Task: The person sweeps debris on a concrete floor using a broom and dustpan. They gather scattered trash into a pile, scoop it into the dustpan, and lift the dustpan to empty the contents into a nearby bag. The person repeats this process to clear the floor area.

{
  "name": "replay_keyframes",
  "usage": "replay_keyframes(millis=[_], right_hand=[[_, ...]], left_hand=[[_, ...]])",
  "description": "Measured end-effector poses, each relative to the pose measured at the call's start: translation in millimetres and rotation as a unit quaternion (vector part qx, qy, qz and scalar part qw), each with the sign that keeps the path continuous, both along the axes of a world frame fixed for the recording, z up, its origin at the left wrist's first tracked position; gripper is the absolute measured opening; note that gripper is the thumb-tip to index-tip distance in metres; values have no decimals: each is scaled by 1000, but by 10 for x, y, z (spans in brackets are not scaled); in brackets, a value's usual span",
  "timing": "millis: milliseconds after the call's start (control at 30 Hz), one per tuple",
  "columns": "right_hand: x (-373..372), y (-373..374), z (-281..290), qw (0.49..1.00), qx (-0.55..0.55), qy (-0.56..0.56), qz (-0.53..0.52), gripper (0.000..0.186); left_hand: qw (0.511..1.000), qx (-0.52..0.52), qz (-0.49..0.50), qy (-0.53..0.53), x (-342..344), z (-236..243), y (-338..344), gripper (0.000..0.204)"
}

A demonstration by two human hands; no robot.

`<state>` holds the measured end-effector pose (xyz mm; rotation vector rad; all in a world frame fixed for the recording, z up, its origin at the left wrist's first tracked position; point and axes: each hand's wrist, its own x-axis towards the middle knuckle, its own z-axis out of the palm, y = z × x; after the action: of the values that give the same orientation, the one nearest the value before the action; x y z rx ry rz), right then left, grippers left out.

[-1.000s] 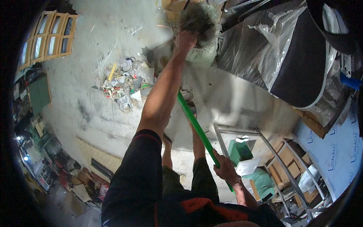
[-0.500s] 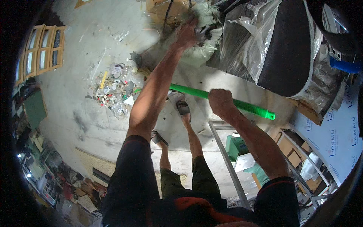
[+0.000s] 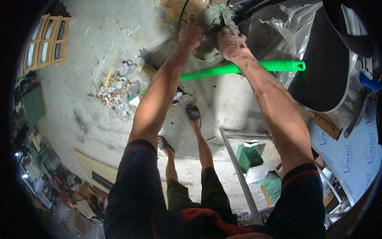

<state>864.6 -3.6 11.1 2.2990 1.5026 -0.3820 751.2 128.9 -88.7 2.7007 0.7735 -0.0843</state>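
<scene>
A pale, frayed sack (image 3: 220, 15) sits just past twelve o'clock. The right hand (image 3: 232, 44) is against its near edge, fingers curled inward; the left hand (image 3: 191, 37), at twelve o'clock, is curled too. How tightly either is closed, and on what, I cannot tell. A green pole (image 3: 278, 65) runs beneath the right forearm, its looped end at two o'clock. A cardboard box (image 3: 169, 12) lies beyond the left hand. Scattered rubbish (image 3: 119, 89) covers the floor at ten o'clock; a green bin (image 3: 250, 158) stands at four.
</scene>
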Motion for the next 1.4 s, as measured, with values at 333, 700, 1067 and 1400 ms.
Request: replay_keyframes(millis=[333,700,1067,1400], right_hand=[[272,35,-19,943,-311,117,21,31],[130,47,308,971,-218,94,8,30],[-638,-1036,1099,977,52,171,113,29],[-1150,-2066,1842,980,-47,192,-17,28]], left_hand=[[952,269,113,-93,424,-1013,827,62],[981,-9,173,-83,298,-368,449,68],[966,-56,183,-172,150,180,-179,79],[970,-156,181,-55,-55,301,-337,76]])
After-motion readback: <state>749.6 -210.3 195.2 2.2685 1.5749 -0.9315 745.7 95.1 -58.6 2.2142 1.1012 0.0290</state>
